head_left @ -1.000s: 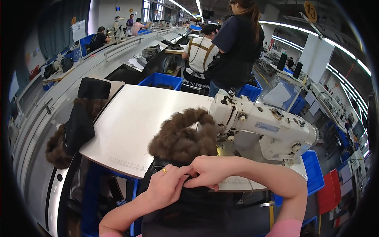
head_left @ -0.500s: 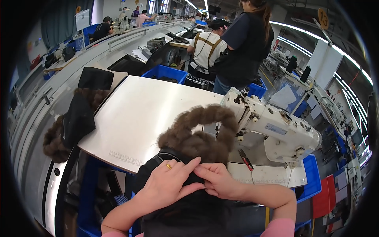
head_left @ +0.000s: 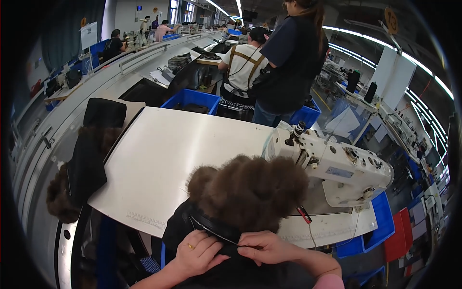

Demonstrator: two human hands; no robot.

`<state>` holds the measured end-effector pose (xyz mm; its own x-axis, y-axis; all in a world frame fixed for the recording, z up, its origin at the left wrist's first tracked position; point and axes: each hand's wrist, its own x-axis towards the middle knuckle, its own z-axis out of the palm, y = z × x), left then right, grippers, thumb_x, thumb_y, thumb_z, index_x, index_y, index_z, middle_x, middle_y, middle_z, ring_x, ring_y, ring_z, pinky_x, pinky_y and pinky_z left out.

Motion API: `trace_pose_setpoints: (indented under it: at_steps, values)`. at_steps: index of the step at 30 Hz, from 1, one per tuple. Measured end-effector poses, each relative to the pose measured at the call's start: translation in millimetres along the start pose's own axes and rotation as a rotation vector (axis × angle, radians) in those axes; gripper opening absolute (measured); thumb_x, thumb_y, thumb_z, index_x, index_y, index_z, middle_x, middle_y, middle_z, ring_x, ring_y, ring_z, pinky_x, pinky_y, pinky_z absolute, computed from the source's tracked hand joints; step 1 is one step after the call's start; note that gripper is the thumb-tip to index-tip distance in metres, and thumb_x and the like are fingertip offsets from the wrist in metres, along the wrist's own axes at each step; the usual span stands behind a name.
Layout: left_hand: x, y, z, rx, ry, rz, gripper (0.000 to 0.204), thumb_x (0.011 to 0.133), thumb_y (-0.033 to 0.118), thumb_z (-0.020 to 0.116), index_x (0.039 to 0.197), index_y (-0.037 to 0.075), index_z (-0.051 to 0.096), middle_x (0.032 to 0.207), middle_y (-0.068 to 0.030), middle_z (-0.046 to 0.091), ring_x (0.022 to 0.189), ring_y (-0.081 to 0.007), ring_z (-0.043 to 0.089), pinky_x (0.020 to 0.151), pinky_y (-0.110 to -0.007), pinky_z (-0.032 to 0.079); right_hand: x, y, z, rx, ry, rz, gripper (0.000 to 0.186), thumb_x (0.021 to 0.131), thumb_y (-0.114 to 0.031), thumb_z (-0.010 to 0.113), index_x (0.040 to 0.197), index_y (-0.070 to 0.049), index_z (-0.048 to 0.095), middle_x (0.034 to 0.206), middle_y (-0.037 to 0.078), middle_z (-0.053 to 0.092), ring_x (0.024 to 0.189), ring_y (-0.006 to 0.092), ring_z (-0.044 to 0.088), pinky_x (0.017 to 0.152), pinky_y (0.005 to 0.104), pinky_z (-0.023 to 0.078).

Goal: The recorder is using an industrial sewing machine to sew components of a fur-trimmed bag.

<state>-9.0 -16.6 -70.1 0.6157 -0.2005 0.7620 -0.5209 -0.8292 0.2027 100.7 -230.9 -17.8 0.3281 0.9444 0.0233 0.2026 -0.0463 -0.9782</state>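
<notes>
A black garment [head_left: 202, 226] with a brown fur trim [head_left: 250, 190] lies at the near edge of the white sewing table [head_left: 168, 154]. My left hand [head_left: 197, 253], with a ring on one finger, presses on the black fabric beside a zipper strip [head_left: 214, 230]. Just to its right, my right hand [head_left: 264, 246] pinches the same black edge by the zipper. The fur bunches up in front of a white sewing machine [head_left: 337, 166], hiding the needle area.
More black garments with fur [head_left: 82, 168] hang over the table's left end. Blue bins [head_left: 190, 98] stand behind the table, others at the right [head_left: 380, 226]. Two people [head_left: 284, 58] are at the far side. A red-handled tool [head_left: 304, 214] lies by the machine.
Both hands have slid down toward the near edge and now pinch the black fabric at the zipper. The fur trim sits larger and closer in view.
</notes>
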Motion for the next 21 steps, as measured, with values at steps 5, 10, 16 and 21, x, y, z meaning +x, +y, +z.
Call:
trace_pose_setpoints:
  at_steps: [5, 10, 16, 21]
  values:
    - [2, 0, 10, -0.019, 0.042, 0.123, 0.038, 0.073, 0.026, 0.084, 0.102, 0.005, 0.070, 0.098, -0.0059, 0.066, 0.091, -0.0226, 0.064, 0.086, -0.037, 0.055, 20, -37, -8, -0.703, -0.206, 0.082, 0.033, 0.098, -0.029, 0.062, 0.084, 0.001, 0.059, 0.075, 0.019, 0.064, 0.066, 0.0425, 0.062, 0.060, 0.0477, 0.051]
    - [9, 6, -20, 0.028, -0.076, -0.070, 0.052, 0.074, 0.034, 0.085, 0.114, 0.005, 0.069, 0.098, -0.0028, 0.066, 0.091, -0.0203, 0.063, 0.103, -0.042, 0.044, 38, -26, 2, -0.463, -0.029, -0.084, 0.041, 0.100, -0.027, 0.057, 0.071, 0.002, 0.058, 0.058, 0.019, 0.054, 0.053, 0.0386, 0.058, 0.056, 0.0479, 0.048]
    - [8, -1, -30, 0.073, -0.032, -0.125, 0.046, 0.088, 0.047, 0.068, 0.110, 0.006, 0.069, 0.096, -0.0037, 0.068, 0.088, -0.0218, 0.062, 0.103, -0.047, 0.037, 42, -14, 4, -0.088, 0.111, -0.247, 0.036, 0.100, -0.013, 0.059, 0.069, 0.000, 0.045, 0.059, 0.010, 0.040, 0.050, 0.0189, 0.037, 0.048, 0.0339, 0.034]
    - [-34, -4, -12, 0.141, 0.022, -0.107, 0.030, 0.093, 0.032, 0.061, 0.105, 0.007, 0.072, 0.095, -0.0032, 0.069, 0.089, -0.0204, 0.062, 0.107, -0.047, 0.033, 35, 11, 17, -0.065, 0.131, -0.268, 0.036, 0.098, -0.010, 0.062, 0.069, 0.000, 0.044, 0.059, 0.010, 0.040, 0.050, 0.0197, 0.039, 0.049, 0.0347, 0.034]
